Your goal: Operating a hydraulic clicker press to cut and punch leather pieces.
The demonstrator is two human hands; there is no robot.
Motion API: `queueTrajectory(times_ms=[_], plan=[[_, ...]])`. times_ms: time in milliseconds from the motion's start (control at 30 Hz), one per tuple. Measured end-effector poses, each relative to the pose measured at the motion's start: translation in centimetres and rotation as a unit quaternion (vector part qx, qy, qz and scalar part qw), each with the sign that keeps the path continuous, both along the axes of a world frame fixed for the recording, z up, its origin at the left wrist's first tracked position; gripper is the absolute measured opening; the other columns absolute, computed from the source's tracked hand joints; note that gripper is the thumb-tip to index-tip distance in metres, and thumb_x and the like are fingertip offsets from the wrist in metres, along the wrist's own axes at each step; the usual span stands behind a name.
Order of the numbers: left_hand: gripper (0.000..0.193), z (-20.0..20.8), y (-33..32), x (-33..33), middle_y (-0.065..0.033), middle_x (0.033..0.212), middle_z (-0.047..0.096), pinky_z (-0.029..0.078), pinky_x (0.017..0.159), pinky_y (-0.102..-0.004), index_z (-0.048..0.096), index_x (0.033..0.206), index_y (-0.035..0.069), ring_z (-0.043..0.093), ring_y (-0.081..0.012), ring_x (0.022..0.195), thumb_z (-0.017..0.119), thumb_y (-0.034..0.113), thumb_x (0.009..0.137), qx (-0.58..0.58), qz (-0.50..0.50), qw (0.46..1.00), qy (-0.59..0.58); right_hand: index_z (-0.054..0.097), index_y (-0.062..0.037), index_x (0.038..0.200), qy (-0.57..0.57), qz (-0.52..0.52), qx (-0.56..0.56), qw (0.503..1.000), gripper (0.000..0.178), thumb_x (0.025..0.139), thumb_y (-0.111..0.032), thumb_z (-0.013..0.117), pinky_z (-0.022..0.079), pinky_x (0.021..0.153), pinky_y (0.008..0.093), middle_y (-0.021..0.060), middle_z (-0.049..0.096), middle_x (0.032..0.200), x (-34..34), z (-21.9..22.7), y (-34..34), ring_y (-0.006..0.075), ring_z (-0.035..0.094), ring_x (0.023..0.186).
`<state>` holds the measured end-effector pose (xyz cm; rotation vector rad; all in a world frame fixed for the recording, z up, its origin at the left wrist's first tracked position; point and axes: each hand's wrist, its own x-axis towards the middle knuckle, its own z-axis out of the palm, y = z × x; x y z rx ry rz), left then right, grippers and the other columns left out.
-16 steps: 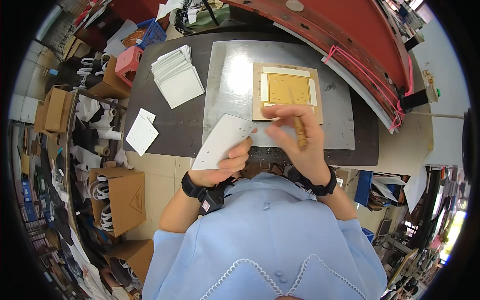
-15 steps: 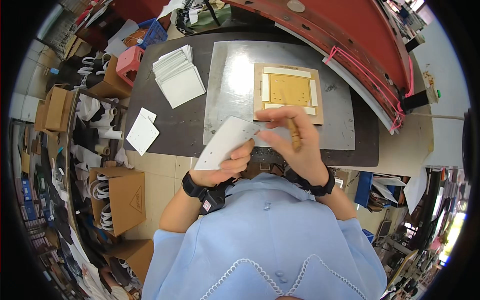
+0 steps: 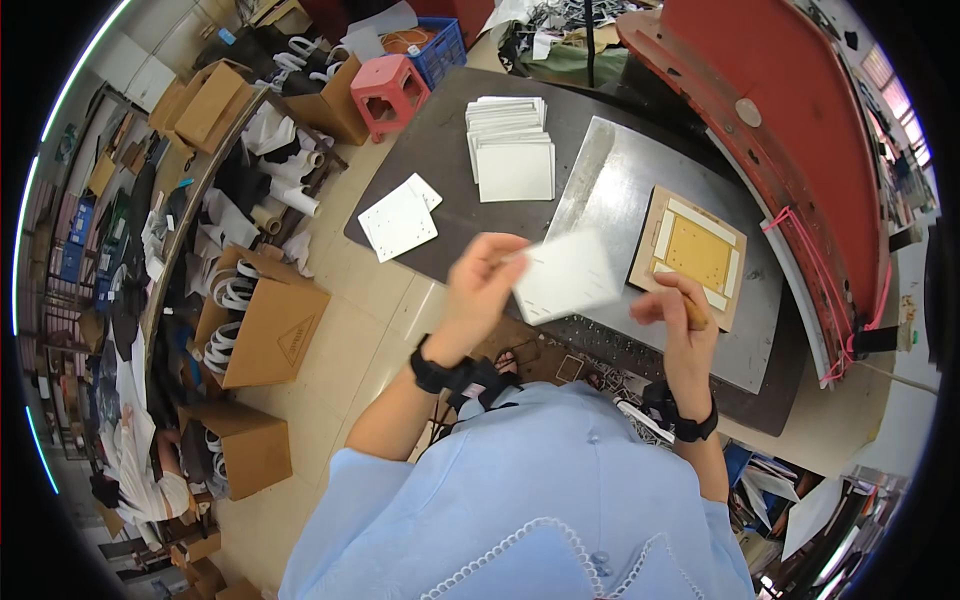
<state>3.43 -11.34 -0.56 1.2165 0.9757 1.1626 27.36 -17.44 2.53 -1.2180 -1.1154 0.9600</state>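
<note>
A white rectangular panel with small holes (image 3: pixel 570 277), slightly blurred, is pinched at its left edge by my left hand (image 3: pixel 485 290). My right hand (image 3: pixel 685 320) is curled round a wooden-handled awl (image 3: pixel 696 316); its tip cannot be made out. That hand is over the near side of a brown cutting die board (image 3: pixel 648 235), which carries a yellow plate (image 3: pixel 698 252) framed by pale strips. The board lies on a grey metal plate (image 3: pixel 600 165). Farther left are a stack of white panels (image 3: pixel 515 172) and a couple of holed white panels (image 3: pixel 398 225), partly overlapping.
The dark table (image 3: pixel 440 125) carries the metal plate. A red machine beam (image 3: pixel 770 110) with a pink cord (image 3: pixel 790 220) arches over the right side. Beyond the table's far left corner stand a red stool (image 3: pixel 388 88) and a blue crate (image 3: pixel 440 52). Cardboard boxes (image 3: pixel 275 330) line the left.
The view has turned, shifting the table rightward. My left hand has moved the holed panel away from my right hand and holds it flatter. The awl stays in my right hand.
</note>
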Motion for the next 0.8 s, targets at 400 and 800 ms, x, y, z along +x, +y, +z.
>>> queueTrajectory(times_ms=[400, 800], plan=[[0.069, -5.9, 9.2, -18.0, -0.0212, 0.145, 0.039, 0.022, 0.113, -0.0482, 0.046, 0.136, 0.005, 0.032, -0.0362, 0.137, 0.074, 0.033, 0.079, 0.118, 0.231, 0.764, 0.591, 0.061, -0.0035, 0.092, -0.084, -0.175, 0.064, 0.979, 0.015, 0.090, -0.016, 0.069, 0.039, 0.048, 0.0187, -0.0013, 0.058, 0.069, 14.9, 13.4, 3.3, 0.0042, 0.053, 0.054], [0.096, -5.1, 10.3, -17.8, -0.0239, 0.148, 0.034, 0.023, 0.113, -0.0500, 0.039, 0.142, 0.003, 0.030, -0.0409, 0.137, 0.085, 0.027, 0.061, 0.063, 0.106, 0.838, 0.531, 0.067, -0.0013, 0.106, -0.204, -0.226, 0.144, 0.942, 0.023, 0.093, -0.019, 0.062, 0.049, 0.067, 0.0230, 0.0053, 0.068, 0.086, 29.9, 21.9, 18.1, 0.0102, 0.064, 0.077]])
